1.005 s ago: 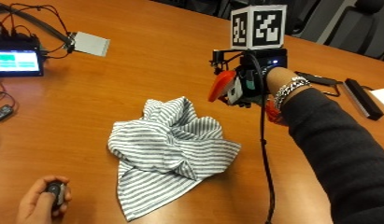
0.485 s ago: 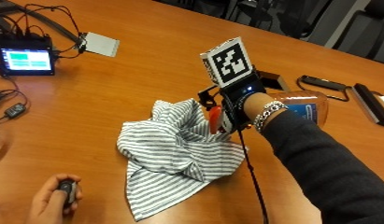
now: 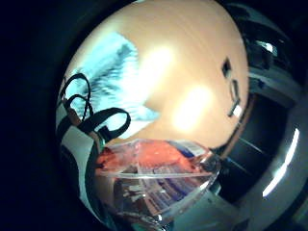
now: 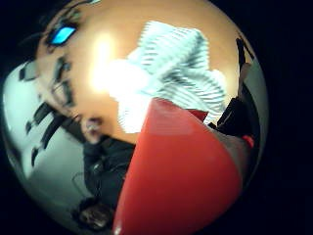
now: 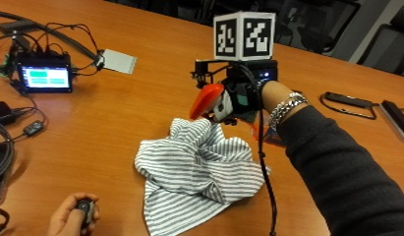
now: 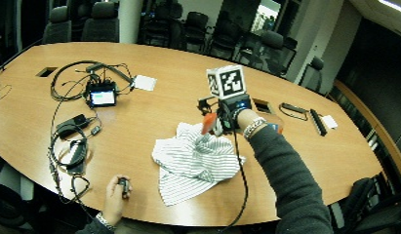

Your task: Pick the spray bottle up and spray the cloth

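Starting at the left of the desk (image 5: 142, 105): small monitor (image 5: 45, 78) with a lit screen amid cables, a grey card (image 5: 118, 61) just beside it, and low down a bare hand (image 5: 74, 216) curled round a small dark object, well apart from the work

Mid-desk: striped cloth (image 5: 198, 174) lying crumpled in a heap, not visibly moved from half a second ago

Just above the cloth's upper edge: gloved right hand (image 5: 244, 96), grasping the spray bottle (image 5: 215, 103), fingers wrapped round its neck, orange nozzle head aimed leftward and a little down toward the fabric; cannot tell whether a finger sits on the trigger

Changed within the last second: hand and bottle brought over from beyond the cloth's far right edge to hover above its near folds, wrist turned so the marker faces upward; judged as pick-up done, aiming nearly done, squeeze still owed

Thumb-side palm view: red bottle head (image 4: 181, 176) filling the near field, cloth (image 4: 171, 63) directly beyond it

Far right: dark cable loop (image 5: 345, 101) on the desk, idle
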